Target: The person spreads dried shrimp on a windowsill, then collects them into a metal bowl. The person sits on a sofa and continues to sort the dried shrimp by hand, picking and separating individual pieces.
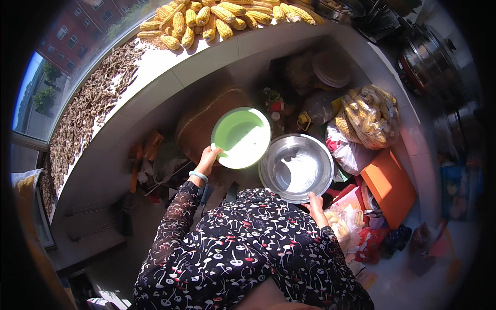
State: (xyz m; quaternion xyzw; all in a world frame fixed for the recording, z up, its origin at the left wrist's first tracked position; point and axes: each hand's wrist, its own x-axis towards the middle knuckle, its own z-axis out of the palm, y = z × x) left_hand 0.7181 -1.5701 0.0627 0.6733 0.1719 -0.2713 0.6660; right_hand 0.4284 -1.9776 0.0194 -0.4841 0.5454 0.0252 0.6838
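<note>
My left hand (209, 158) grips the near left rim of a light green plastic basin (237, 135), its thumb over the edge. A stainless steel basin (296, 167) is beside it on the right, and my right hand (315, 205) holds its near rim. The two basins meet or overlap at their rims; which one lies over the other I cannot tell. Bright sunlight falls into both, and small dark specks show in the green one. A brown woven-looking surface (209, 116) lies behind the green basin, partly hidden by it.
Corn cobs (209, 19) and dried brown pods (93, 93) cover the windowsill. At the right are a plastic bag of corn cobs (370, 116), an orange box (389, 188) and several bags. A metal pot (428, 58) stands on the counter. Bottles (317, 108) lie below the sill.
</note>
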